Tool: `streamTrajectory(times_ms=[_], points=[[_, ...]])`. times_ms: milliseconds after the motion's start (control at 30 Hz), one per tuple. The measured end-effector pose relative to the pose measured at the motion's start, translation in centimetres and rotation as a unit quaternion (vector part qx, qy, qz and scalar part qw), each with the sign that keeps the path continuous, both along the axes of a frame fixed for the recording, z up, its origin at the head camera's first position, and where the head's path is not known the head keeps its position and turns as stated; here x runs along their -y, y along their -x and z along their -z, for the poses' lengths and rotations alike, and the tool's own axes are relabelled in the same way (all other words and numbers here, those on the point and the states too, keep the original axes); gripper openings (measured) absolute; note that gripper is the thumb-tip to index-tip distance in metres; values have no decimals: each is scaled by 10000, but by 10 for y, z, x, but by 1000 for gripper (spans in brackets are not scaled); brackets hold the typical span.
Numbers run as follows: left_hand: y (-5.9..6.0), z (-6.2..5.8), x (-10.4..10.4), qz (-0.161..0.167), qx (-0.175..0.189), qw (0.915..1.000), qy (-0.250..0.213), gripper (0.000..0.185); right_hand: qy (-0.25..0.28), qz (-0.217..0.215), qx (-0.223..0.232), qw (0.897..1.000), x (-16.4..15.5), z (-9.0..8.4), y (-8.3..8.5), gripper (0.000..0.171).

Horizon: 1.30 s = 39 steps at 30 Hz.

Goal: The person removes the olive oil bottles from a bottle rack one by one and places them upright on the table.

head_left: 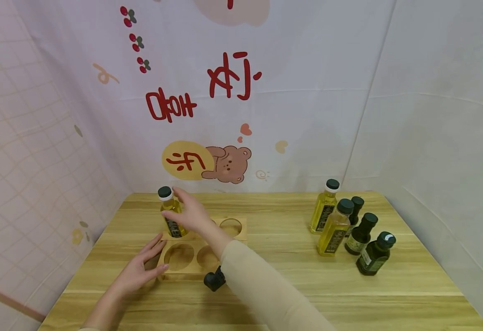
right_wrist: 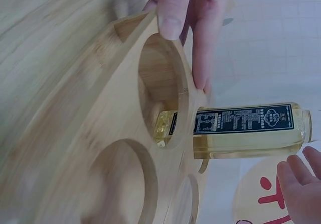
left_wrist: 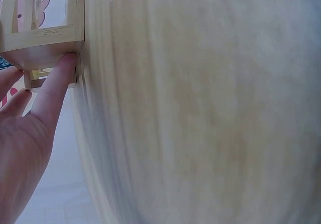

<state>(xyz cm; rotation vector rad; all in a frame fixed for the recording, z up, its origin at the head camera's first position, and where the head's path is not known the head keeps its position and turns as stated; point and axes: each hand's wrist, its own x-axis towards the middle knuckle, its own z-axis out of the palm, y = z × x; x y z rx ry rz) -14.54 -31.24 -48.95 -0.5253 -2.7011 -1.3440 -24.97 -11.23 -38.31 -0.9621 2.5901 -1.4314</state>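
Bamboo rack (head_left: 233, 236) sits on the bench (head_left: 349, 285), one yellow oil bottle (head_left: 171, 216) standing in its far-left hole. Your right hand (head_left: 189, 212) is at that bottle with fingers straight, loose, not clamped around it; looks like it's just steadying it in the slot. Your left hand (head_left: 140, 269) lies flat, fingers extended against the rack's near-left corner, probably bracing it against sliding. Five more bottles (head_left: 351, 230) stand grouped well apart on the right.
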Motion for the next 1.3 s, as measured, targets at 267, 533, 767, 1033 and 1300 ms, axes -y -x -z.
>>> streamTrajectory(times_ms=[267, 533, 767, 1033, 1300], points=[[0, 1, 1, 51, -9, 10000, -71, 67, 246, -166, 154, 9994, 3, -4, 0, 73], [1, 1, 1, 98, -34, 9999, -114, 67, 619, -141, 614, 9961, 4, -8, 1, 69], [1, 2, 2, -47, -79, 9998, 172, 66, 849, -12, 769, 9934, 9, -12, 2, 62], [1, 3, 3, 23, -136, 9999, 45, 66, 980, 389, 720, 9918, 15, -14, 3, 47], [1, 2, 2, -39, -120, 9997, 187, 67, 954, 750, 499, 9914, 18, -12, 0, 37]])
